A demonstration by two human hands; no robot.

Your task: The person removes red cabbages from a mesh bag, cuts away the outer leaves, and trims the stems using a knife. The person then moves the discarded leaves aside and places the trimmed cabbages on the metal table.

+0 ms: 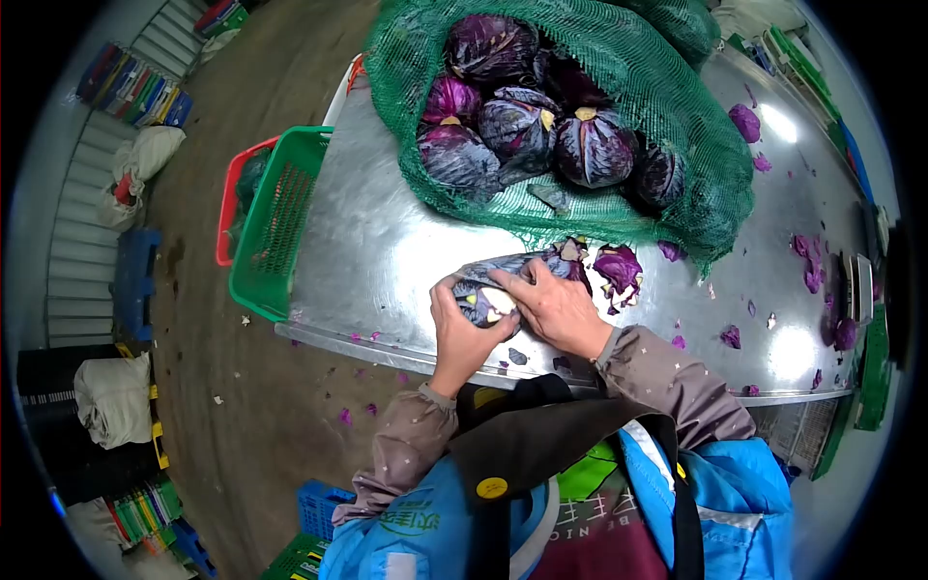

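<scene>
A red cabbage [470, 307] with a pale cut stem end facing me is held low over the near edge of the metal table. My left hand [460, 333] wraps around its left side, thumb near the stem. On the other side, my right hand [565, 311] is closed on the cabbage's outer leaf, with its thumb and forefinger on top; its other fingertips are partly hidden. Torn purple leaves [619, 271] lie just beyond my right hand. Behind them a green mesh bag [710, 184] lies open, with several whole red cabbages [593, 150] inside.
The shiny metal table [353, 222] has purple leaf scraps [810, 263] scattered over its right side. At its left edge stand a green basket [280, 227] and a red basket [232, 198]. Fallen scraps dot the floor [261, 406]. A blue crate [322, 505] sits low in view.
</scene>
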